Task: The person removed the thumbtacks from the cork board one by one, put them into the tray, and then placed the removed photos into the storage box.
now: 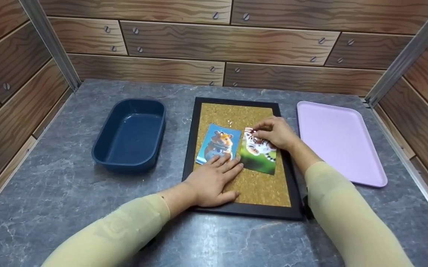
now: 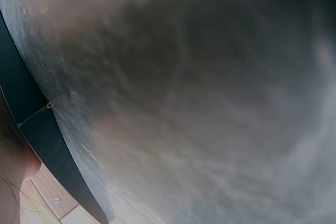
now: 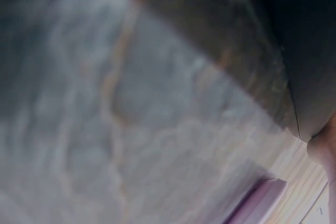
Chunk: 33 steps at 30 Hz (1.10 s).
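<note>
The deep dark-blue rectangular basin (image 1: 122, 165) stands on the grey marbled surface (image 1: 43, 193), apart from the board. Risk judged low; a wide sweep of the left sleeve could nudge it.

The left hand (image 1: 211, 183) lies palm down, fingers extended, over the lower edge of the blue glossy card with a hamster picture (image 1: 219, 140). Its grip encloses nothing. If pressure is uneven, the card could skew on the black-framed brown cork board (image 1: 260, 194), on whose upper middle it lies.

Tiny white bits (image 1: 230, 123) lie above the gap between the cards; they are too small to identify. A brushing finger could scatter them.

The right hand (image 1: 277, 134) has bent fingers and thumb brought close together at the upper part of the green-and-white glossy card with an animal picture (image 1: 258, 157), just beside the first card. Whether this grip has hold of anything cannot be told; both wrist views miss the fingertips. A sideways pull could rotate this card into its neighbour, as the gap is narrow.

The flat lilac rectangular tray (image 1: 338, 139) lies right of the board. A drifting right forearm could push it aside.
</note>
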### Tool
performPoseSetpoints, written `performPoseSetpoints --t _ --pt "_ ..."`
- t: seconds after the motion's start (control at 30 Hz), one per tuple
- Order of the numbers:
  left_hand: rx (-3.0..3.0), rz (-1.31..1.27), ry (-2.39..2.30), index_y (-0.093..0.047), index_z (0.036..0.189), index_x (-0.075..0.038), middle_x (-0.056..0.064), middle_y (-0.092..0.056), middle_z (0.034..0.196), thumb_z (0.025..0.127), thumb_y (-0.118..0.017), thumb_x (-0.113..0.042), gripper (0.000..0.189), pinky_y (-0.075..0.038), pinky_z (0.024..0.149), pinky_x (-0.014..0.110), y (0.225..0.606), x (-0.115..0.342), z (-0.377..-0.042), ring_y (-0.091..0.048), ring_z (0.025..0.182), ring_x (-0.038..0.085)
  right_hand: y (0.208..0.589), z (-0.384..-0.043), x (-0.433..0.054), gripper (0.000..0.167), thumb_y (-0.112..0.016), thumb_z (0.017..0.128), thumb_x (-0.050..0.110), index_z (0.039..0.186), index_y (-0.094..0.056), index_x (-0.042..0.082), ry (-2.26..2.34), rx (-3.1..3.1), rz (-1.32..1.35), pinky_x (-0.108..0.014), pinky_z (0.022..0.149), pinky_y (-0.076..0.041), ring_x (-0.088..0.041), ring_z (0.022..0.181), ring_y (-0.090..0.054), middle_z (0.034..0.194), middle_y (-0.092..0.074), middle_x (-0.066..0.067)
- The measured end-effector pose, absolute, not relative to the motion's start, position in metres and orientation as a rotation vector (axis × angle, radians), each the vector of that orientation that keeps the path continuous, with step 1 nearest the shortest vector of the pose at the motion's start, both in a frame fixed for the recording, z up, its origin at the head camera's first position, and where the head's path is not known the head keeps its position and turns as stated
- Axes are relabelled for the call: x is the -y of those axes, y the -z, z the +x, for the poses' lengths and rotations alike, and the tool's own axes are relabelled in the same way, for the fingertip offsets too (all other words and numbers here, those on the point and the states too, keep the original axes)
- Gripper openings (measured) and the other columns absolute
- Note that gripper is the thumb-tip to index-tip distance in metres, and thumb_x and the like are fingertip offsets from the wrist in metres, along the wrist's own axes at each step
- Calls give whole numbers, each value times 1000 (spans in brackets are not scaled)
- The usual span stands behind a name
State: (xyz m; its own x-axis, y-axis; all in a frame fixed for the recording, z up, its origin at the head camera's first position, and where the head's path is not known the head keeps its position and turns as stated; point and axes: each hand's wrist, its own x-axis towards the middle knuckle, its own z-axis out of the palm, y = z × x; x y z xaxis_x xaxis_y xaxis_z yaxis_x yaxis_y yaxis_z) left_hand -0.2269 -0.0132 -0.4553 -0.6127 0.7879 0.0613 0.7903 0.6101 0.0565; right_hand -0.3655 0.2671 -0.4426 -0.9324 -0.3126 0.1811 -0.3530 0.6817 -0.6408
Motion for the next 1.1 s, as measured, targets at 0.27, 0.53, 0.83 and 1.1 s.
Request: performPoseSetpoints --t 0.27,0.53,0.83,1.1 --pt "2792 -1365 116 -18 158 -16 5 -13 165 98 -23 -67 79 -15 123 46 457 14 -227 -13 152 28 443 -364 -265 22 -78 85 24 103 -77 11 -1156 2839 537 -39 99 -40 -26 111 -55 113 -65 -12" --pt "2796 -1367 106 -17 159 -17 5 -12 165 98 -23 -67 80 -14 124 46 456 14 -227 -12 152 28 442 -365 -267 19 -78 85 25 100 -77 13 -1085 2851 530 -45 105 -35 -29 114 -52 114 -66 -11" --pt "2799 -1372 105 -17 159 -16 5 -12 165 98 -23 -67 80 -14 124 46 456 13 -227 -12 152 28 442 -366 -268 19 -78 85 26 99 -77 13 -1054 2853 535 -45 107 -33 -29 114 -52 113 -67 -11" --pt "2806 -1368 106 -17 159 -17 4 -13 165 97 -24 -67 79 -14 124 46 455 13 -227 -11 153 27 442 -366 -267 18 -77 85 24 98 -77 11 -1085 2853 532 -43 107 -31 -29 114 -51 112 -66 -12"
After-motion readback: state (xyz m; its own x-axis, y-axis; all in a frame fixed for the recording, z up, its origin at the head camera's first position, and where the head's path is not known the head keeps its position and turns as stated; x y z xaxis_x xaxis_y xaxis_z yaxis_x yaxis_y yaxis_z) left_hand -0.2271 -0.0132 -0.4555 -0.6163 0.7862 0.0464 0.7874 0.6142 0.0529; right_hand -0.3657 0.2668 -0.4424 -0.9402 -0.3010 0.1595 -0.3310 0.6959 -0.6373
